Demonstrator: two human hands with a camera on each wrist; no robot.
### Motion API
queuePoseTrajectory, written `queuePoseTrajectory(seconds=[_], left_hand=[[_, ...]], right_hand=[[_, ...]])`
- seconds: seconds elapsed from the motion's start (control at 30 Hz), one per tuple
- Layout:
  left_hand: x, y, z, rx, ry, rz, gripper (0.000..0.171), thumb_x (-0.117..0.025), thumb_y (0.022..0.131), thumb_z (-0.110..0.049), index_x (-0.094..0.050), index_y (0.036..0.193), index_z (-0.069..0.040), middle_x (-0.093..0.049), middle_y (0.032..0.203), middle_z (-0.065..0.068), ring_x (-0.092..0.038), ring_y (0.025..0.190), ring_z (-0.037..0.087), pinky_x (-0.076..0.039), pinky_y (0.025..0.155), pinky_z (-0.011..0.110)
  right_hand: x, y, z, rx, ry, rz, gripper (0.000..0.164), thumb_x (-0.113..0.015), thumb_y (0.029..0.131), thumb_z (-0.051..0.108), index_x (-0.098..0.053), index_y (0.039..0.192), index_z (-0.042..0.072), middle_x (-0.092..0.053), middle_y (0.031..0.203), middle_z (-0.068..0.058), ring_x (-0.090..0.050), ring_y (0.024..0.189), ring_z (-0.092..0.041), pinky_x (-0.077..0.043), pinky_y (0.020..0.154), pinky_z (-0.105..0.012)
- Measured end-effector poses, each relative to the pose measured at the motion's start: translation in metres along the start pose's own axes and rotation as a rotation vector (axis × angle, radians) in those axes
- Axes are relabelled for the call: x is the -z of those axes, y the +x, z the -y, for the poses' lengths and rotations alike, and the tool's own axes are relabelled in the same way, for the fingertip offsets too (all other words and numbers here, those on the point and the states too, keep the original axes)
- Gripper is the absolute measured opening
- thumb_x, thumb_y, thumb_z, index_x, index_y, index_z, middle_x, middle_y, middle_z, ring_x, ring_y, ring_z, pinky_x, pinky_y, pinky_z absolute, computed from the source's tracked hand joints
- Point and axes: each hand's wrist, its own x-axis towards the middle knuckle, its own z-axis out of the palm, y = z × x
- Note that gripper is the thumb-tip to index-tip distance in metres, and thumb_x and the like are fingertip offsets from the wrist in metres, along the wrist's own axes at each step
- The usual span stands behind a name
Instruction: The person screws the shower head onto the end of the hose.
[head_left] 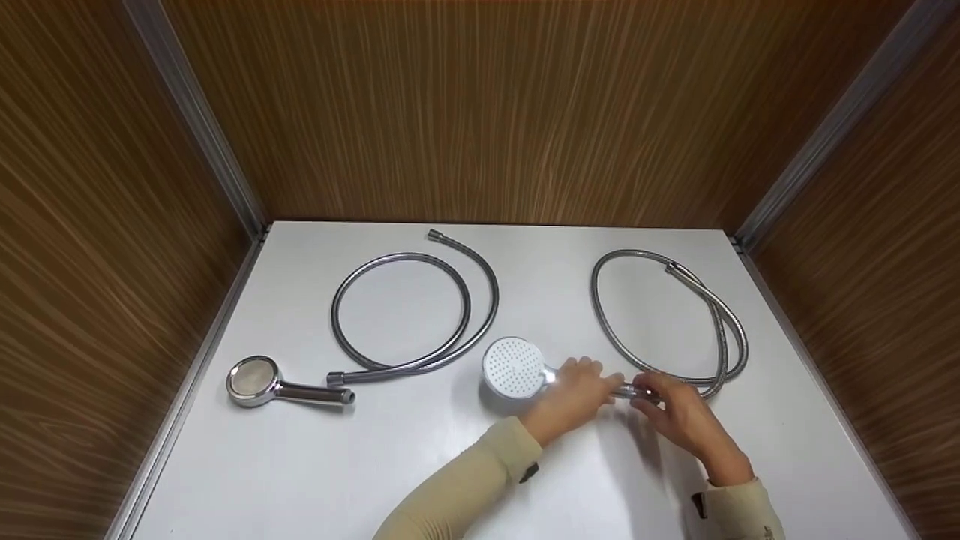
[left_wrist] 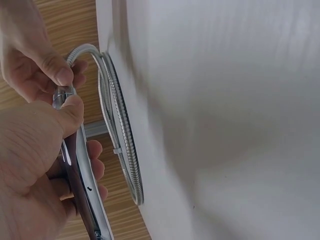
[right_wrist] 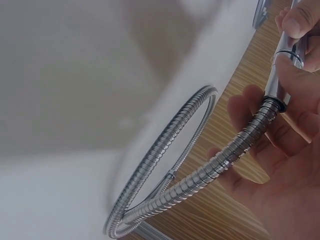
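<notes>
My left hand (head_left: 574, 394) grips the handle of a shower head (head_left: 514, 367), whose round white spray face points up. In the left wrist view its chrome handle (left_wrist: 87, 175) lies within the curled fingers. With thumb and fingers, my right hand (head_left: 679, 416) holds the chrome end nut (right_wrist: 276, 85) of a ribbed metal shower hose (right_wrist: 200, 180). That nut meets the handle's end in line; how far it is threaded cannot be told. From there the hose loops over the white table at the right.
At the left lies a second shower head (head_left: 251, 381) with a chrome handle. Between the two heads and further back is another coiled hose (head_left: 337, 300). Wood-grain panels (head_left: 480, 112) enclose the white table (head_left: 420, 472) at the back and sides.
</notes>
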Motion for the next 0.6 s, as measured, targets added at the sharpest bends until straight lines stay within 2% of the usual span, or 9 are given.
queuePoseTrajectory(seconds=[0.13, 0.27, 0.43, 0.6], left_hand=[[0.0009, 0.0009, 0.0000, 0.011, -0.005, 0.007, 0.035, -0.061, 0.103, -0.048, -0.063, 0.135, -0.037, -0.069, 0.102, -0.004, -0.057, 0.089, 0.012, -0.047, 0.080, 0.026], [0.0010, 0.0018, -0.0008, 0.006, 0.012, 0.023, 0.034, -0.060, 0.103, -0.049, -0.062, 0.134, -0.037, -0.069, 0.102, -0.005, -0.057, 0.089, 0.011, -0.046, 0.081, 0.025], [0.0004, 0.0024, -0.0011, -0.001, 0.013, 0.041, 0.033, -0.061, 0.103, -0.049, -0.062, 0.133, -0.037, -0.069, 0.102, -0.006, -0.056, 0.089, 0.010, -0.046, 0.081, 0.024], [-0.0008, 0.0013, -0.0002, -0.001, 0.015, 0.011, 0.032, -0.062, 0.102, -0.048, -0.064, 0.131, -0.036, -0.071, 0.102, -0.006, -0.059, 0.091, 0.011, -0.048, 0.084, 0.025]], right_hand=[[0.0010, 0.0014, 0.0006, -0.055, 0.019, 0.041, 0.033, -0.086, 0.079, -0.005, -0.071, 0.106, 0.004, -0.074, 0.093, -0.002, -0.074, 0.083, -0.022, -0.060, 0.075, -0.040], [0.0017, 0.0020, 0.0003, -0.113, 0.028, 0.077, 0.034, -0.086, 0.079, -0.005, -0.067, 0.104, 0.008, -0.071, 0.090, 0.002, -0.072, 0.084, -0.019, -0.059, 0.075, -0.038], [0.0020, 0.0009, -0.0014, -0.087, 0.029, 0.060, 0.033, -0.086, 0.078, -0.006, -0.066, 0.098, 0.011, -0.070, 0.088, 0.006, -0.068, 0.082, -0.011, -0.057, 0.073, -0.034], [0.0024, 0.0003, -0.0022, -0.064, 0.032, 0.050, 0.030, -0.085, 0.079, -0.004, -0.068, 0.099, 0.010, -0.072, 0.090, 0.005, -0.068, 0.082, -0.010, -0.057, 0.073, -0.034]])
